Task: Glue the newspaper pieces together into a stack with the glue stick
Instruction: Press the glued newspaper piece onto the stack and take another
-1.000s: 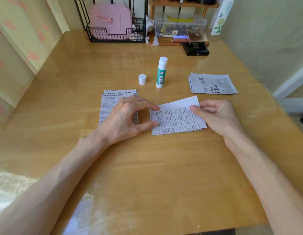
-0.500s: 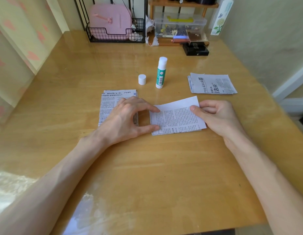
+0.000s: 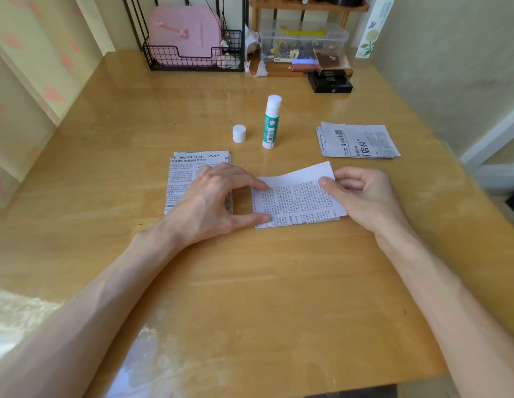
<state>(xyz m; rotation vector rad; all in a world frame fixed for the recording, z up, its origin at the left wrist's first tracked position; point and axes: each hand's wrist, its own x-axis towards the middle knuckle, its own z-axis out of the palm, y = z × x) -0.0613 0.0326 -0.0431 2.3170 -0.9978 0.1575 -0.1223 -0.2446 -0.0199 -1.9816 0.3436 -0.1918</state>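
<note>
On a glossy wooden table (image 3: 250, 282) by a pale wall (image 3: 451, 53), my left hand (image 3: 209, 202) presses spread thumb and forefinger on the left edge of the thin, printed newspaper piece (image 3: 296, 199); my right hand (image 3: 362, 196) pinches its right edge. Behind stands the uncapped glue stick (image 3: 271, 124) (round white cap (image 3: 239, 133) beside it).

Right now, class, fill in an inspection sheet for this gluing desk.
Surface: glossy wooden table, glare near left.
Job's things: uncapped glue stick upright, cap beside it; centre newspaper piece; left pile; right pile.
Clutter: wire basket, clear box, black box at the back.
Hands: left hand presses the centre piece; right hand pinches its right edge.
Cables: thin dark cord above the basket.
Surroundings: heart-patterned wall left, plain wall right.
</note>
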